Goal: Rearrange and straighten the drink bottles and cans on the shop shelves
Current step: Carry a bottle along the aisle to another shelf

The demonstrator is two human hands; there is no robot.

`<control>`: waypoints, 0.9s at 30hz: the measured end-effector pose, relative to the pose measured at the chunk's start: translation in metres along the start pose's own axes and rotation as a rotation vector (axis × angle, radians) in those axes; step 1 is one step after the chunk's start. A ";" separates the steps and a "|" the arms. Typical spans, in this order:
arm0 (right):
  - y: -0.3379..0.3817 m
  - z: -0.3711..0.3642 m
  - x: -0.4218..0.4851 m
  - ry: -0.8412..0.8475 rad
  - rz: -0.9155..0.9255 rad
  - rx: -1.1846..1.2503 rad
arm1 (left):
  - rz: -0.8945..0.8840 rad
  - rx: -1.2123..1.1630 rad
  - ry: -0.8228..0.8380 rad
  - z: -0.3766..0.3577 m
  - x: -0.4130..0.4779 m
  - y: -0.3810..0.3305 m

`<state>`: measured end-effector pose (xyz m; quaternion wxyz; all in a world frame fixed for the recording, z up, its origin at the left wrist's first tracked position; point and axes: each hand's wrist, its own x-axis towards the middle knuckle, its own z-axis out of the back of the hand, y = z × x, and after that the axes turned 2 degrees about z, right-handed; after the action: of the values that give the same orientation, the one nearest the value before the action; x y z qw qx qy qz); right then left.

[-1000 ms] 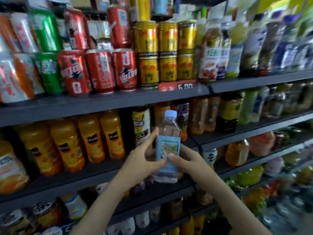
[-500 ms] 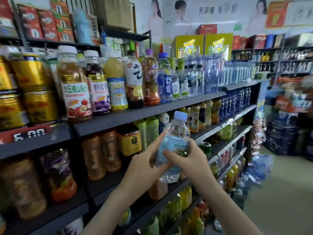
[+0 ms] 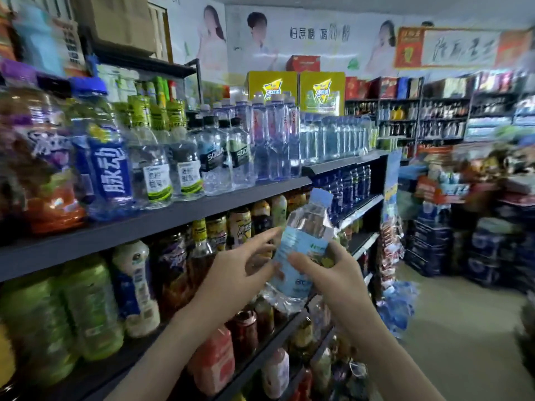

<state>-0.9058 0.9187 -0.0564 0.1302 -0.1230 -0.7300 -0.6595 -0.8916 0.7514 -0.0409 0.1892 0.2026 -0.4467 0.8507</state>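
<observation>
Right hand [image 3: 333, 270] gripping tilted clear plastic water bottle [image 3: 307, 224] with pale blue cap, left hand [image 3: 234, 276] straight-fingered, touching its label

Near-left shelf bottles [image 3: 40, 169] motion-blurred, unreadable.
</observation>
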 end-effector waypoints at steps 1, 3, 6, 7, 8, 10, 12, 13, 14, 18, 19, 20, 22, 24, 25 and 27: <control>-0.005 0.013 0.019 -0.021 -0.003 0.009 | -0.010 0.012 0.005 -0.013 0.022 0.004; -0.012 0.042 0.056 -0.065 0.001 0.004 | -0.026 0.052 0.023 -0.041 0.068 0.010; -0.017 0.093 0.108 -0.104 0.016 -0.008 | -0.077 0.103 0.001 -0.087 0.136 0.015; -0.020 0.110 0.125 -0.123 0.022 -0.012 | -0.098 0.109 0.000 -0.103 0.156 0.016; -0.023 0.128 0.141 -0.147 0.027 -0.010 | -0.110 0.123 -0.002 -0.119 0.175 0.017; -0.032 0.162 0.174 -0.188 0.036 -0.006 | -0.122 0.155 -0.023 -0.147 0.211 0.023; -0.044 0.196 0.211 -0.211 0.049 -0.014 | -0.111 0.184 -0.067 -0.173 0.243 0.031; -0.050 0.212 0.230 -0.224 0.059 -0.019 | -0.107 0.219 -0.100 -0.184 0.258 0.035; -0.055 0.227 0.249 -0.224 0.068 -0.019 | -0.105 0.267 -0.144 -0.193 0.272 0.039; -0.065 0.271 0.325 -0.149 0.132 -0.059 | -0.068 0.421 -0.286 -0.215 0.323 0.048; -0.064 0.280 0.347 -0.111 0.155 -0.070 | -0.060 0.455 -0.325 -0.221 0.337 0.049; -0.063 0.285 0.370 -0.078 0.187 -0.092 | -0.057 0.497 -0.368 -0.225 0.351 0.048; -0.061 0.286 0.415 -0.013 0.264 -0.142 | -0.049 0.586 -0.439 -0.230 0.376 0.050; -0.059 0.275 0.453 0.046 0.335 -0.160 | -0.068 0.668 -0.484 -0.231 0.397 0.054; -0.057 0.266 0.471 0.061 0.369 -0.153 | -0.100 0.724 -0.516 -0.230 0.407 0.058; -0.055 0.246 0.506 0.080 0.414 -0.142 | -0.158 0.857 -0.586 -0.228 0.430 0.065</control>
<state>-1.4054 1.1620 0.0469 0.2825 -0.2530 -0.6351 -0.6729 -1.3279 0.9686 0.0175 0.0200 0.5245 -0.0763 0.8477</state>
